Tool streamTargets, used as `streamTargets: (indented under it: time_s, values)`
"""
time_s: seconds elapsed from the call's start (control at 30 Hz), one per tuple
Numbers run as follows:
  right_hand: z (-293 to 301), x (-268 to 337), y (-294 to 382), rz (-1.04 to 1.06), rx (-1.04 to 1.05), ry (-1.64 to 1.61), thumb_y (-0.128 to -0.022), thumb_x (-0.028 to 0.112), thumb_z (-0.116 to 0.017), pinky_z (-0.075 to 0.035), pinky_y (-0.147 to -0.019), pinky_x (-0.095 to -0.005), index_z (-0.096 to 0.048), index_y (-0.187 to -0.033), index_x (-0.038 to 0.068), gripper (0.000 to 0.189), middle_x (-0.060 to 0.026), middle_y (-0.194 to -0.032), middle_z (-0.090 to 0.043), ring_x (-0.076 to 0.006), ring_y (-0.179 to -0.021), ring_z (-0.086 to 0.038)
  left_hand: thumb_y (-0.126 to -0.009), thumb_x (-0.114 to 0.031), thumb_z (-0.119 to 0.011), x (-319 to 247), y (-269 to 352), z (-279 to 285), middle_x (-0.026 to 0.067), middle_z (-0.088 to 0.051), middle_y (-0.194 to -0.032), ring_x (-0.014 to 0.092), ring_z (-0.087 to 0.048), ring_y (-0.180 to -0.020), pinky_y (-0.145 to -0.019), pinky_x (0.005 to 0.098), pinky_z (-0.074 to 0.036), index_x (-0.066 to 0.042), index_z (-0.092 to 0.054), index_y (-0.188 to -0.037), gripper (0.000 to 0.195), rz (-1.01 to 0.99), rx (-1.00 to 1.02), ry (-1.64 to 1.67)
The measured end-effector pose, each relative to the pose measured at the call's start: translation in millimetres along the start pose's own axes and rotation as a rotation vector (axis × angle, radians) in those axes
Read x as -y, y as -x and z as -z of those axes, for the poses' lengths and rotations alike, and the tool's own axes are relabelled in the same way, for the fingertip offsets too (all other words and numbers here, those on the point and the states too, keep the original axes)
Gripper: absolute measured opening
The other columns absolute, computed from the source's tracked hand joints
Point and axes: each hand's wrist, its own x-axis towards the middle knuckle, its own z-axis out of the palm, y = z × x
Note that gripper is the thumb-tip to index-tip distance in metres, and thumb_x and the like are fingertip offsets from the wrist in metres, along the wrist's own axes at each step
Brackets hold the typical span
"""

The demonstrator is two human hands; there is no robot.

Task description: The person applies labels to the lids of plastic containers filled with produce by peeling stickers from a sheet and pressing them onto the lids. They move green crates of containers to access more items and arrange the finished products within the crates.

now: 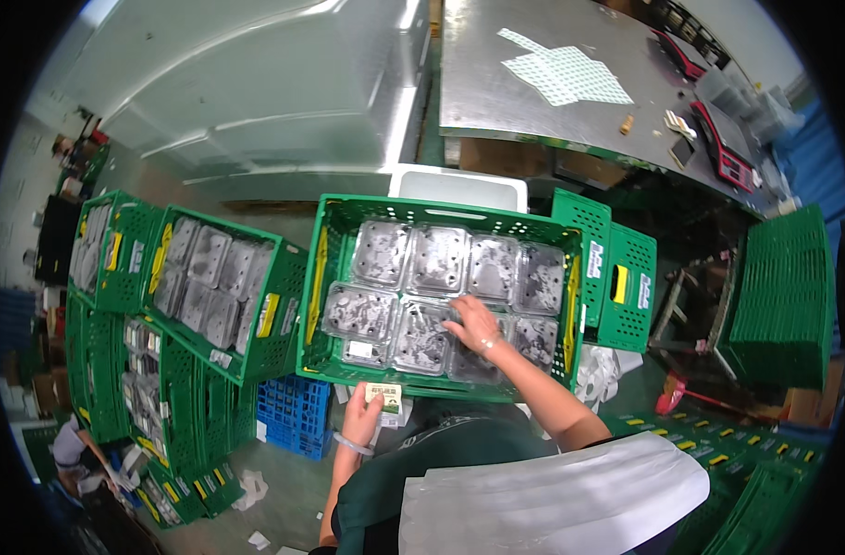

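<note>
Before me stands a green plastic crate (439,390) with rows of clear plastic clamshell boxes (437,260); their dark contents show through lids with fogged or pale patches. My right hand (476,323) reaches in from the right, its fingers apart over the front row. Its fingertips touch or hover just above the lid of a clamshell box (420,340) near the middle. Below the crate's front wall, my left hand (364,416) pinches a printed paper label (384,397) between thumb and fingers. A smaller box with a white label (360,350) sits partly under the front-left box.
More green crates filled with clear boxes (217,277) stand at my left, above a blue plastic crate (294,416). Ahead is a steel table (478,83) with label sheets (568,73) and red scales (727,149). Stacked green crates (776,298) rise at right. A person (79,451) bends at far left.
</note>
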Motion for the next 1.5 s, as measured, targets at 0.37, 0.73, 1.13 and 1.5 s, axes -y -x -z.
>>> streamTargets:
  time_s: [0.37, 0.73, 1.13, 1.5]
  values:
    - [-122.2, 73.9, -108.0, -0.318, 0.085, -0.299, -0.057, 0.038, -0.076, -0.045, -0.063, -0.0358, -0.045, -0.086, 0.005, 0.054, -0.0130, -0.073, -0.056, -0.0270, -0.066, -0.055, -0.083, -0.008, -0.056, 17.4, 52.4, 42.8, 0.0024, -0.060, -0.076, 0.005, -0.052, -0.066, -0.060, 0.0203, -0.043, -0.001, -0.056, -0.083, 0.008, -0.070, -0.426, 0.136]
    - [-108.9, 72.9, 13.3, -0.411, 0.524, -0.833, -0.083, 0.023, -0.058, -0.045, -0.046, -0.0228, -0.050, -0.085, 0.004, 0.020, -0.0059, -0.069, -0.058, -0.0113, -0.054, -0.058, -0.082, -0.006, -0.056, 21.7, 21.6, 56.9, 0.0056, -0.062, -0.086, 0.009, -0.056, -0.077, -0.069, 0.0224, -0.045, 0.004, -0.054, -0.099, 0.020, -0.082, -0.366, 0.190]
    - [89.9, 73.5, -8.9, -0.017, 0.017, -0.321, -0.080, 0.027, -0.057, -0.046, -0.059, -0.0330, -0.056, -0.082, 0.006, 0.021, -0.0131, -0.073, -0.057, -0.0239, -0.064, -0.057, -0.079, -0.013, -0.061, -33.2, -31.4, -15.0, 0.0126, -0.062, -0.082, 0.019, -0.059, -0.073, -0.067, 0.0305, -0.045, -0.001, -0.053, -0.100, 0.026, -0.212, 0.298, -0.314]
    - [100.4, -173.7, -25.7, -0.287, 0.223, 0.599, -0.063, 0.027, -0.072, -0.049, -0.067, -0.0413, -0.048, -0.097, 0.009, 0.045, -0.0122, -0.092, -0.057, -0.0306, -0.083, -0.060, -0.082, -0.005, -0.052, -23.6, -18.9, -24.0, 0.0062, -0.058, -0.105, 0.011, -0.052, -0.096, -0.083, 0.0254, -0.041, 0.002, -0.053, -0.111, 0.030, 0.082, 0.290, 0.157]
